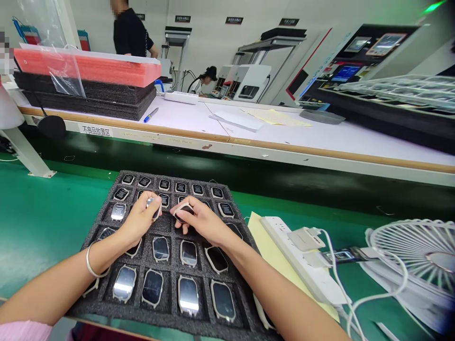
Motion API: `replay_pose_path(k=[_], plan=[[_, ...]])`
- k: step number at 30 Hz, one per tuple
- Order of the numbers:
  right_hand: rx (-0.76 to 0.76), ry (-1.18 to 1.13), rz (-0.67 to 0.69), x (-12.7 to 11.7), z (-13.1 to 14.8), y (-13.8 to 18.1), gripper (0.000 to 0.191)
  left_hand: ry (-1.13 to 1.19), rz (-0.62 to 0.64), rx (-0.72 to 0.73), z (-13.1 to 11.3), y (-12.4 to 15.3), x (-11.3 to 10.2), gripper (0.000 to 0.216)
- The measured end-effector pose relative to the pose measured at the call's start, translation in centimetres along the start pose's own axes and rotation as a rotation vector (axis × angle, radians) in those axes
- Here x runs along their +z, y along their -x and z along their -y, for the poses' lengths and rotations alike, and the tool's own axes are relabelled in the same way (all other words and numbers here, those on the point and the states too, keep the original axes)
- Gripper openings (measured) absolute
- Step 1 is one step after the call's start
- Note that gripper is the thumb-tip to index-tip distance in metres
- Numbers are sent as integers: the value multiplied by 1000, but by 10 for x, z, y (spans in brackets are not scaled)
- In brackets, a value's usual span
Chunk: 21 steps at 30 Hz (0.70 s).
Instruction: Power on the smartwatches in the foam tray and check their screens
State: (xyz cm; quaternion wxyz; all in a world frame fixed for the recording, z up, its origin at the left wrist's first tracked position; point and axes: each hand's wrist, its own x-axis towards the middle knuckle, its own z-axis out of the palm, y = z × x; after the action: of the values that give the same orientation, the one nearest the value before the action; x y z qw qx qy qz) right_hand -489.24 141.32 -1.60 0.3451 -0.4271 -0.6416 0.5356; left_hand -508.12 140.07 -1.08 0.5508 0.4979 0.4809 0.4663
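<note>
A black foam tray lies on the green bench, its pockets filled with rows of smartwatch bodies without straps. My left hand is closed around one smartwatch, held above the middle of the tray. Just to its right, my right hand grips another smartwatch between thumb and fingers. Under the hands, one pocket shows bare foam. Watches in the far rows, such as this lit watch, show white lines on their screens. Nearer ones, like the dark watch, have blank screens.
Right of the tray are a white power strip with a charger and cables, a yellow sheet and a white fan. A raised shelf carries pink and black foam sheets and a blue pen. Two people are beyond it.
</note>
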Motion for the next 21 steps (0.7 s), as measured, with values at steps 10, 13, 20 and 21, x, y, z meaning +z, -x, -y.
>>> replay_pose_path(k=[10,13,20,21], plan=[[208,-590,-32,0,-1,-7,48,87,-76,-23,2,-4,-2,55],[223,-678,-11,-2,1,-8,37,226,-47,-63,0,-3,-3,49],[127,-704,98,-3,2,-3,41,246,90,-67,-4,1,-6,74],[122,-695,101,-3,1,-3,45,213,92,-51,-3,1,-6,71]])
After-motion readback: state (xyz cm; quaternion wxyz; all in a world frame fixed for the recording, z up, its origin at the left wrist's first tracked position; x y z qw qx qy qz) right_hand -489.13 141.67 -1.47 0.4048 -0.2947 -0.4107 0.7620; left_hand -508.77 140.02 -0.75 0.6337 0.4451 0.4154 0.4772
